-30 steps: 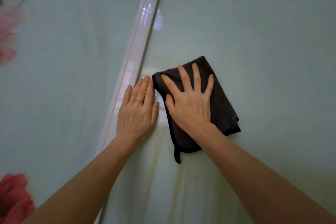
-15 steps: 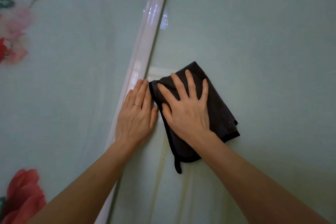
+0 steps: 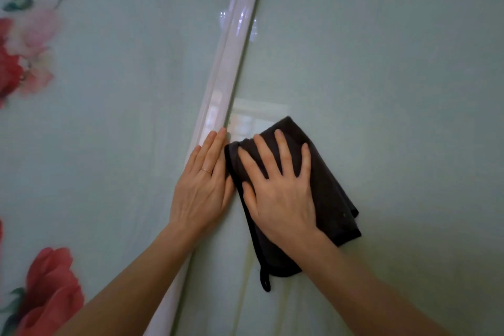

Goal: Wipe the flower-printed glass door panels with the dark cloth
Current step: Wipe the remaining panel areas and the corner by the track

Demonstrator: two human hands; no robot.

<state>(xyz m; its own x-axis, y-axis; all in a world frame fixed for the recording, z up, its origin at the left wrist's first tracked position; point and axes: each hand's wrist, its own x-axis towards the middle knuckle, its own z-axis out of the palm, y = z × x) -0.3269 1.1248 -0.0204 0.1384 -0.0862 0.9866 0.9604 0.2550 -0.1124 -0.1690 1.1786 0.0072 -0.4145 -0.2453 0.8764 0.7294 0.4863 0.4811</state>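
My right hand (image 3: 283,196) presses the dark cloth (image 3: 324,194) flat, fingers spread, on the right glass panel (image 3: 381,76); my left hand (image 3: 203,188) rests flat, fingers together, across the white frame strip (image 3: 231,57).

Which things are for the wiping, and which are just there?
For the job: dark grey folded cloth; right hand pressed flat on it; pale green glass panel under it; flower-printed glass panel beside.
Just there: glossy white frame strip between panels; left hand resting on it; thin gold ring.
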